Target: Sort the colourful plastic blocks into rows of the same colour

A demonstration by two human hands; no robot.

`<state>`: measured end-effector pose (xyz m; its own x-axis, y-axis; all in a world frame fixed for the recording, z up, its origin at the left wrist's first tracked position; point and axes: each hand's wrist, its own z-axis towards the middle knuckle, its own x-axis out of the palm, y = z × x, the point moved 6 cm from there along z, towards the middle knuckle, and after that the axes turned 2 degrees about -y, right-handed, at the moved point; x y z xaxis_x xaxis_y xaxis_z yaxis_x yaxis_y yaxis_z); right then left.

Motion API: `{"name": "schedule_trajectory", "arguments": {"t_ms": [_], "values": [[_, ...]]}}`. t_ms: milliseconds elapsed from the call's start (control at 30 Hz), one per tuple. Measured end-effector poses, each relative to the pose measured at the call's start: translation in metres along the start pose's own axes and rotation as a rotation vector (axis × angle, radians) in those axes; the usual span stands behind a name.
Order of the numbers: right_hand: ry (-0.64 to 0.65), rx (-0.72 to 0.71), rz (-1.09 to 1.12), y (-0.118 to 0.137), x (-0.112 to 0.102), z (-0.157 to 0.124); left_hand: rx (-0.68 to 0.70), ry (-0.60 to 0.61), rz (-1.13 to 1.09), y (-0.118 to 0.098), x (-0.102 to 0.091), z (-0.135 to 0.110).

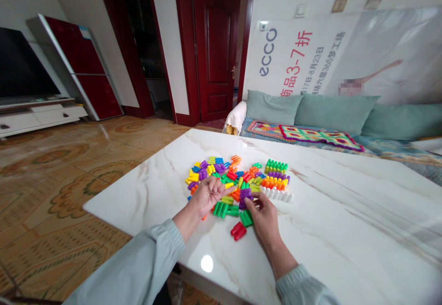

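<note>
A pile of small bullet-shaped plastic building blocks [203,174] in many colours lies on the white marble-patterned table [331,240]. My left hand [209,196] is over the near left side of the pile, its index finger stretched to the right beside a yellow block [228,185] and its other fingers curled. I see nothing held in it. At the pile's right edge, the thumb and fingers of my right hand [265,213] are closed on purple blocks [246,196]. Green blocks [246,218] lie just below them, and red blocks [238,231] lie nearer to me.
Joined rows of green, purple, orange and white blocks [276,180] stand right of the pile. Behind the table is a sofa with teal cushions [333,115] and a crocheted mat [319,137]. A dark red door [217,51], a red fridge [81,61] and a television [24,67] are farther back.
</note>
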<state>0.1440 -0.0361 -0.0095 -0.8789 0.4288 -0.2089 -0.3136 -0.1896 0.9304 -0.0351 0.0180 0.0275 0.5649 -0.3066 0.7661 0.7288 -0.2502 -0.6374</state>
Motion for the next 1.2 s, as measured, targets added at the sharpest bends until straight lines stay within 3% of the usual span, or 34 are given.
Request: {"name": "schedule_trajectory", "arguments": {"t_ms": [633,1200], "values": [[0.002,-0.004,-0.015,0.0018,-0.0001,0.0002,-0.022,0.033,-0.034,0.0012,0.0011,-0.0002],[0.001,0.001,0.005,-0.0036,0.0004,0.0007,0.005,-0.054,-0.043,0.0008,-0.0026,0.0008]]}}
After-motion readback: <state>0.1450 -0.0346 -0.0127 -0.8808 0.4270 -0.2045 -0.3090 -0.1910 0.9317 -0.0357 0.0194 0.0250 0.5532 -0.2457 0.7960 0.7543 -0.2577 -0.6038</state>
